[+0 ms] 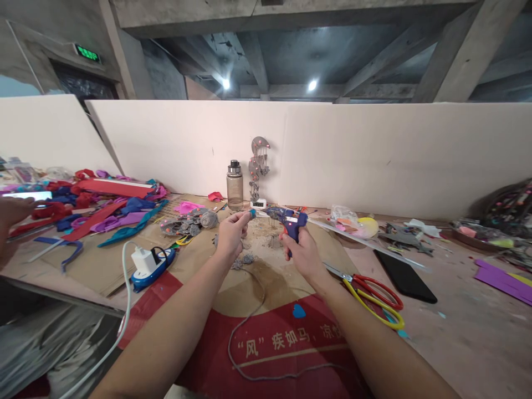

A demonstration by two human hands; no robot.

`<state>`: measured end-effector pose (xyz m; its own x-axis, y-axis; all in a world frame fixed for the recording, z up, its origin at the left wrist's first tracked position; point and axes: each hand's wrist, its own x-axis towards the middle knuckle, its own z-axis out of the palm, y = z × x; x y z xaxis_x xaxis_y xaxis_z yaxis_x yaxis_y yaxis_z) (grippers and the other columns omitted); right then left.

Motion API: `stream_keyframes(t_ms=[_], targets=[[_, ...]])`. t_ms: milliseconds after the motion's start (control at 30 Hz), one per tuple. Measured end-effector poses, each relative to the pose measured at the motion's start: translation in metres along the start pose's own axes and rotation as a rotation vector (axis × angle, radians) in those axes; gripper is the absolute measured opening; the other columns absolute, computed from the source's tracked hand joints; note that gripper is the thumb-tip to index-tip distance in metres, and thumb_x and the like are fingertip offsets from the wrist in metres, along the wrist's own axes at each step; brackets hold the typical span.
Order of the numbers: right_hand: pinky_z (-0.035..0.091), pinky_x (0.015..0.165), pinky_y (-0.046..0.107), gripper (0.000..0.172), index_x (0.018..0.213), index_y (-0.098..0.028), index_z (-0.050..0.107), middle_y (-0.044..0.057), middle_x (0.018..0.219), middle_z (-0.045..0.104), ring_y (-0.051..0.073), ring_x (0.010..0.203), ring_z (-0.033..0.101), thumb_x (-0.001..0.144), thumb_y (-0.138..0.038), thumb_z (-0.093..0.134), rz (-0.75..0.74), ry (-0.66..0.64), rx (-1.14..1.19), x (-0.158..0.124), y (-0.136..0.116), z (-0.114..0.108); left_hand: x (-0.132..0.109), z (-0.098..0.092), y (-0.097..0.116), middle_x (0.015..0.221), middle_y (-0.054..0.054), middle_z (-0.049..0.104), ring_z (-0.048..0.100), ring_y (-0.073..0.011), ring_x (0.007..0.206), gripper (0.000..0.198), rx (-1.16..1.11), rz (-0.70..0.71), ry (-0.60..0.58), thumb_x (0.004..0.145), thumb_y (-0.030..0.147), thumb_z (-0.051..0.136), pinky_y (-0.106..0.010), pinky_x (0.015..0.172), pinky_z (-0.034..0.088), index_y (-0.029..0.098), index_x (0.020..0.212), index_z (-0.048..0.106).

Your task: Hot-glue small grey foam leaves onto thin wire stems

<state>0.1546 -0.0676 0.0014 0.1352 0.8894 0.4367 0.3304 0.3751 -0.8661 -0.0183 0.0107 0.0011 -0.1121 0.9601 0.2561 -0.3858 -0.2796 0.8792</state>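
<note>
My right hand (305,252) is wrapped round the handle of a blue hot glue gun (296,218), its nozzle pointing left. A long clear glue stick (366,242) sticks out behind the gun. Between thumb and fingertips, my left hand (233,231) pinches a small blue piece (252,213) right by the nozzle tip; its exact shape is too small to tell. Below my hands, grey yarn (262,293) trails over red and brown cardboard (233,343). A blue heart-shaped cutout (298,311) lies near my right forearm.
Red-and-yellow scissors (374,299) and a black phone (405,276) lie to the right. Behind stand a bottle (235,187) and a grey hanging ornament (260,163). A blue power strip (153,270), coloured fabric scraps (112,205) and another person's hand (16,210) are left.
</note>
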Motion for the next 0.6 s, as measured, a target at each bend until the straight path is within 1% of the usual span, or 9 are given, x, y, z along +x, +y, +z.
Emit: stream_keyframes(t_ms=[67, 133, 200, 300, 367, 433, 500, 567, 600], targets=[[0.046, 0.045, 0.026, 0.021, 0.095, -0.022, 0.049, 0.002, 0.087, 0.064, 0.011, 0.051, 0.05, 0.081, -0.037, 0.052, 0.128, -0.04, 0.154, 0.006, 0.007, -0.002, 0.001, 0.0, 0.001, 0.052, 0.006, 0.044, 0.029, -0.0035, 0.045, 0.04, -0.039, -0.031, -0.004, 0.054, 0.042, 0.086, -0.019, 0.042, 0.014, 0.012, 0.074, 0.069], [0.048, 0.046, 0.026, 0.018, 0.092, -0.022, 0.048, 0.003, 0.091, 0.066, 0.01, 0.051, 0.051, 0.08, -0.035, 0.051, 0.25, -0.094, 0.185, 0.013, 0.016, -0.004, 0.001, 0.0, 0.002, 0.053, 0.005, 0.045, 0.029, -0.0036, 0.046, 0.041, -0.044, -0.038, -0.008, 0.053, 0.043, 0.086, -0.019, 0.042, 0.014, 0.012, 0.074, 0.069], [0.049, 0.047, 0.026, 0.013, 0.086, -0.021, 0.05, 0.003, 0.085, 0.067, 0.01, 0.051, 0.054, 0.081, -0.033, 0.049, 0.367, -0.157, 0.061, 0.02, 0.029, -0.007, 0.0, 0.001, 0.001, 0.054, 0.005, 0.046, 0.03, -0.0036, 0.046, 0.041, -0.024, -0.037, -0.019, 0.053, 0.043, 0.086, -0.019, 0.043, 0.014, 0.012, 0.073, 0.069], [0.047, 0.049, 0.027, 0.014, 0.069, -0.02, 0.052, 0.003, 0.063, 0.064, 0.014, 0.049, 0.056, 0.078, -0.03, 0.057, 0.465, -0.21, -0.172, 0.028, 0.047, -0.01, -0.004, 0.004, -0.001, 0.054, 0.005, 0.046, 0.031, -0.0042, 0.046, 0.039, 0.039, -0.012, -0.042, 0.057, 0.045, 0.084, -0.02, 0.044, 0.017, 0.013, 0.074, 0.07], [0.048, 0.055, 0.031, 0.02, 0.059, -0.021, 0.05, 0.006, 0.058, 0.062, 0.02, 0.057, 0.061, 0.072, -0.026, 0.065, 0.443, -0.171, -0.242, 0.031, 0.054, -0.011, -0.008, 0.006, -0.002, 0.054, 0.005, 0.049, 0.033, -0.0049, 0.046, 0.037, 0.12, 0.032, -0.056, 0.062, 0.047, 0.081, -0.021, 0.044, 0.021, 0.014, 0.078, 0.072], [0.049, 0.07, 0.036, 0.022, 0.059, -0.022, 0.049, 0.011, 0.072, 0.065, 0.026, 0.081, 0.065, 0.07, -0.022, 0.068, 0.37, -0.074, -0.3, 0.032, 0.051, -0.011, -0.012, 0.007, -0.002, 0.057, 0.003, 0.055, 0.037, -0.0064, 0.047, 0.033, 0.257, 0.116, -0.06, 0.069, 0.046, 0.077, -0.022, 0.046, 0.026, 0.015, 0.082, 0.074], [0.046, 0.085, 0.04, 0.016, 0.067, -0.022, 0.051, 0.014, 0.09, 0.066, 0.029, 0.102, 0.06, 0.07, -0.022, 0.066, 0.216, 0.051, -0.313, 0.03, 0.041, -0.008, -0.016, 0.008, -0.001, 0.062, 0.001, 0.062, 0.043, -0.0086, 0.05, 0.026, 0.433, 0.252, -0.057, 0.075, 0.041, 0.072, -0.023, 0.05, 0.033, 0.016, 0.083, 0.075], [0.043, 0.092, 0.043, 0.014, 0.08, -0.022, 0.053, 0.011, 0.099, 0.064, 0.027, 0.105, 0.057, 0.072, -0.025, 0.063, 0.045, 0.12, -0.198, 0.025, 0.025, 0.001, -0.018, 0.008, 0.0, 0.07, -0.002, 0.068, 0.051, -0.0114, 0.057, 0.019, 0.585, 0.443, -0.054, 0.08, 0.036, 0.069, -0.025, 0.056, 0.04, 0.018, 0.081, 0.076], [0.044, 0.092, 0.043, 0.017, 0.085, -0.023, 0.052, 0.008, 0.099, 0.063, 0.024, 0.1, 0.058, 0.072, -0.028, 0.062, 0.017, 0.097, -0.066, 0.022, 0.016, 0.007, -0.018, 0.008, 0.0, 0.075, -0.003, 0.07, 0.056, -0.0132, 0.063, 0.016, 0.638, 0.551, -0.061, 0.081, 0.033, 0.068, -0.027, 0.062, 0.044, 0.019, 0.08, 0.076]])
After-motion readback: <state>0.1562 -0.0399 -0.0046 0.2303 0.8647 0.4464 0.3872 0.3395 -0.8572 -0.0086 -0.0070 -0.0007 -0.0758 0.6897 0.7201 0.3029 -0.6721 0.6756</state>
